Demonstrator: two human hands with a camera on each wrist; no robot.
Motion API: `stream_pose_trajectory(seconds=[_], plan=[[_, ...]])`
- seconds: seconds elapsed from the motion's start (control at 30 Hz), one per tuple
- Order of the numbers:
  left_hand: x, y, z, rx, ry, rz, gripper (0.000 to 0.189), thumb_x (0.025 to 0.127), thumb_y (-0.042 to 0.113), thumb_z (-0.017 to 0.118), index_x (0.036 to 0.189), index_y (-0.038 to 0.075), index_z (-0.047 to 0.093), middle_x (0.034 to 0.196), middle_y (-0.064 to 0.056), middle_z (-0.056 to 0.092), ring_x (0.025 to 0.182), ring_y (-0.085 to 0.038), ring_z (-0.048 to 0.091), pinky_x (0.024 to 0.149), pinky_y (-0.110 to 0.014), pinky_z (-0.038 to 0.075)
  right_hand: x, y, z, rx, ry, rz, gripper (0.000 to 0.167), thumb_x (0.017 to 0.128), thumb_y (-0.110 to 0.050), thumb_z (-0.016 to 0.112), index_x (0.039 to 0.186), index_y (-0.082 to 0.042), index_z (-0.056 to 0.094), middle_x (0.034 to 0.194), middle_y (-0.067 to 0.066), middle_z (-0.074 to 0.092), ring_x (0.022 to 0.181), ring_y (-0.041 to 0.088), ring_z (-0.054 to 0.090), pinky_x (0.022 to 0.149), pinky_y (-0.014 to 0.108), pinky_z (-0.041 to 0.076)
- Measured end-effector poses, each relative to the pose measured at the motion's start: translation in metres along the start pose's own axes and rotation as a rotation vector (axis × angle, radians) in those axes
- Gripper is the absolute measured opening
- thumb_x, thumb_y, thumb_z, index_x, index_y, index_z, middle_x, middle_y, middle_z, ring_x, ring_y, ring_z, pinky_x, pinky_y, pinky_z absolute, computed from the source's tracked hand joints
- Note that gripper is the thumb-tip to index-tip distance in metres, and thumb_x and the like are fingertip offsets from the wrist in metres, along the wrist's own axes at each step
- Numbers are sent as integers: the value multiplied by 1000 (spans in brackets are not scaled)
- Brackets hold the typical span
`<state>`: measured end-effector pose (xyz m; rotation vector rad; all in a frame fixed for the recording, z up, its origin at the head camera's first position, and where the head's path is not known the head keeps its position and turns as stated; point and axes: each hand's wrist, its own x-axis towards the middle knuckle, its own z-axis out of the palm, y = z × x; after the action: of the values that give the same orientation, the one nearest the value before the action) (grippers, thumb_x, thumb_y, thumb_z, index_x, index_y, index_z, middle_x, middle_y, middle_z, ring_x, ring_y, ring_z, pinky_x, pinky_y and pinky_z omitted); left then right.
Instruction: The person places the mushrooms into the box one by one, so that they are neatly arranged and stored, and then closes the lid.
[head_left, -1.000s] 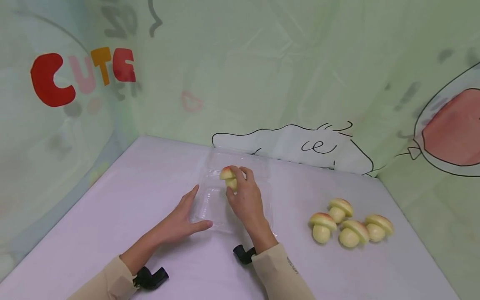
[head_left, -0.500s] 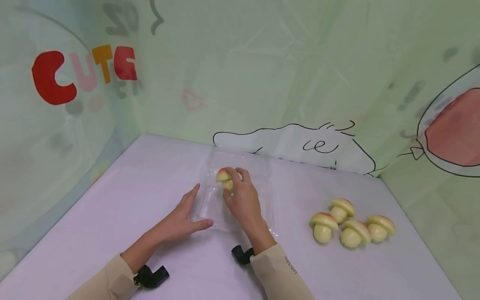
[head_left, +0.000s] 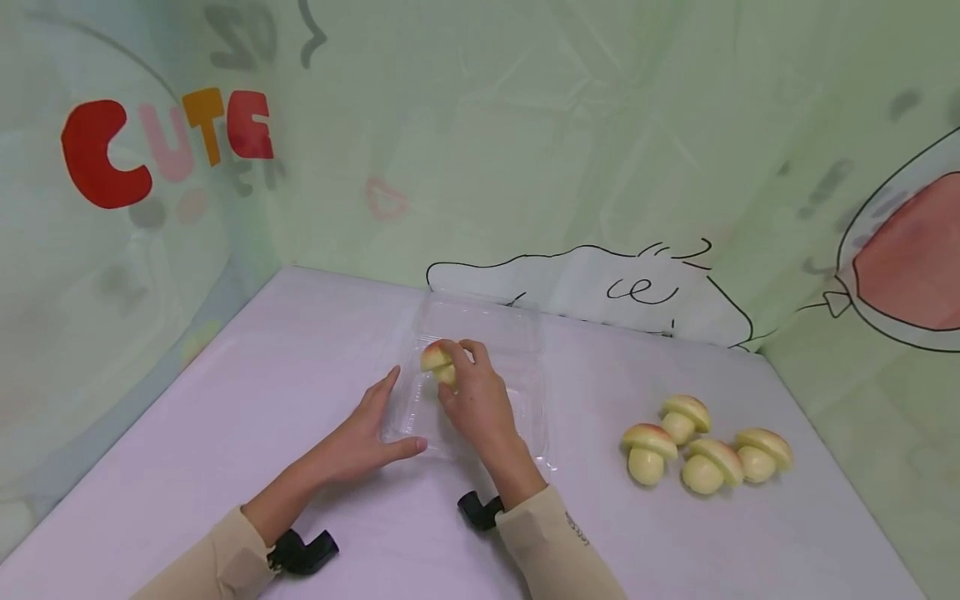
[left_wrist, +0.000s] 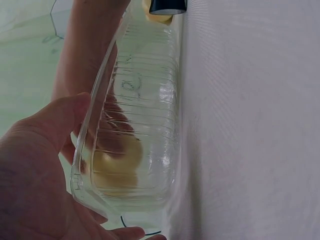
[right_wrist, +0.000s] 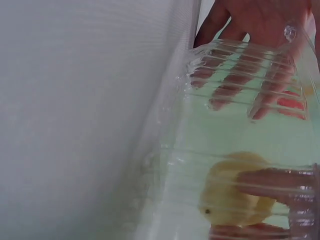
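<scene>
I have the right hand (head_left: 478,407) pinching one mushroom (head_left: 433,358) between its fingers inside the clear container (head_left: 529,421), the left hand (head_left: 360,443) (fingers spread) beside it, and reckon its release plus four mushrooms (head_left: 703,475) on the table (head_left: 765,546) remain.

In the head view we find the left hand (head_left: 358,442) left of centre, its fingers extended and its thumb spread to the right. We record the right hand (head_left: 478,402) near centre, thumb and fingers bent in a pinch. The left forearm (head_left: 206,558) rises from lower left; the right forearm (head_left: 558,546) slants up leftward.
</scene>
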<state>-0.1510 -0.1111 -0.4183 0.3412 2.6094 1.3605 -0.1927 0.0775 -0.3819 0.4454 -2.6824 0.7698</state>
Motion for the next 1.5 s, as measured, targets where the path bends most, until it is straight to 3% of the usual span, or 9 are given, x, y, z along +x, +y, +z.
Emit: stream_pose_trajectory(seconds=[0.27,0.53,0.8,1.3,1.5], plan=[[1,-2,1,-6,2,13,113,89,46,77,168,13,3,172,-20,10,156,-42,21,121,-67,25,0,-2,4,-14,-56,25,58,91,-8,78,144,-22,58,143,14,54,93,31,71,84,44,62],[1,-1,1,-4,-1,10,113,89,47,77,168,14,3,172,-19,9,158,-41,19,122,-66,24,-1,-2,5,7,-39,-38,55,89,-5,77,141,-17,61,137,16,57,89,38,71,81,49,61],[1,-3,1,-4,2,28,114,88,48,77,168,13,3,172,-20,10,158,-40,19,123,-65,23,0,-3,7,2,-57,-36,57,89,-4,77,141,-17,60,136,17,58,94,37,71,85,49,60],[3,-5,2,1,4,28,115,88,49,77,168,12,3,172,-21,10,157,-41,19,122,-65,23,1,-5,9,-4,-151,39,58,91,-7,77,144,-18,58,139,19,57,101,36,70,88,49,59],[2,-5,1,1,2,28,116,87,51,77,168,13,2,172,-20,10,158,-40,18,123,-64,23,1,-3,11,-1,-157,38,61,89,-4,78,145,-15,57,133,21,61,101,37,69,87,49,58]])
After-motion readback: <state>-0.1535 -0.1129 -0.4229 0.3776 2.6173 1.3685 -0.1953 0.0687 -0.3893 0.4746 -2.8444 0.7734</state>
